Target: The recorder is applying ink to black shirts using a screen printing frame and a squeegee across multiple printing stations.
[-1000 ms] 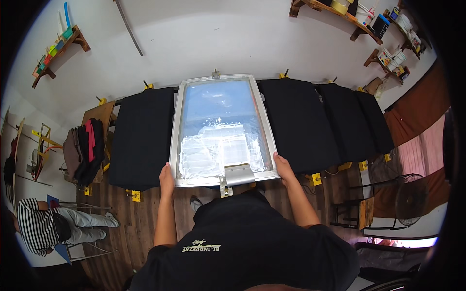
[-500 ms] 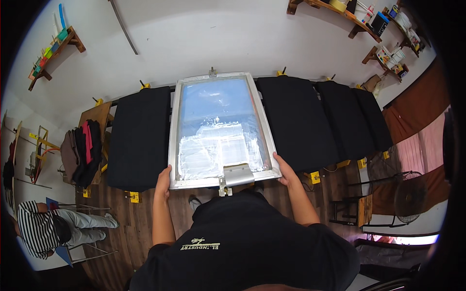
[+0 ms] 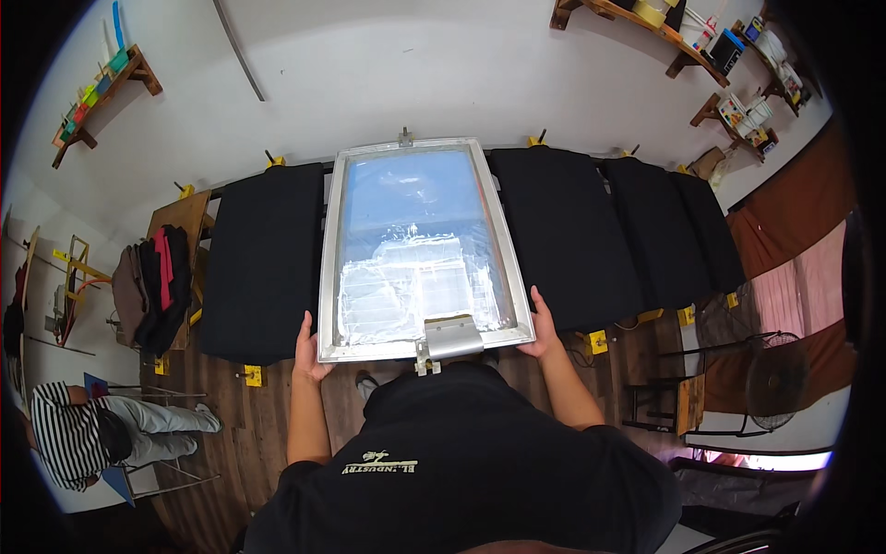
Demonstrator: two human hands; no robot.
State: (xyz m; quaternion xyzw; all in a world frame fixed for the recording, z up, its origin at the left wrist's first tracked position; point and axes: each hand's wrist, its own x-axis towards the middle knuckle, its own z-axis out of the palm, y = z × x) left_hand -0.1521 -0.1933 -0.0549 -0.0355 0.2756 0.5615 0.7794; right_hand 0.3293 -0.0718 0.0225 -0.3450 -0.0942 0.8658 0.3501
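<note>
The left hand [image 3: 311, 355] is partly spread, thumb raised and separated from the fingers, at the near left corner of the screen frame [image 3: 329, 258]. The right hand [image 3: 543, 331] is likewise partly spread, thumb raised, at the near right corner of the screen frame. Neither hand is clenched around the metal. Some fingers are hidden at or below the corners; whether they carry any load cannot be determined.

Orientation: the screen frame lies ahead of and between the two hands. Its long axis runs away from the person, so the hands flank the near short side. Both are about equally close to it; neither is clearly nearer.

Fittings: a metal plate [image 3: 453, 338] overlaps the near side of the screen frame, right of centre, with a metal bracket [image 3: 423, 355] just left of the plate. Inside the screen frame, a blue sheet [image 3: 406, 189] fills the far part; a whitish patch [image 3: 397, 286] covers much of the near part.

Surroundings: directly left of the screen frame is a black-covered board [image 3: 263, 263]; farther left, a wooden worktop [image 3: 175, 220] with dark garments [image 3: 166, 305]. Right of the screen frame, more black-covered boards [image 3: 568, 240] stand in a row, with a fan [image 3: 777, 380] well beyond their near ends.
</note>
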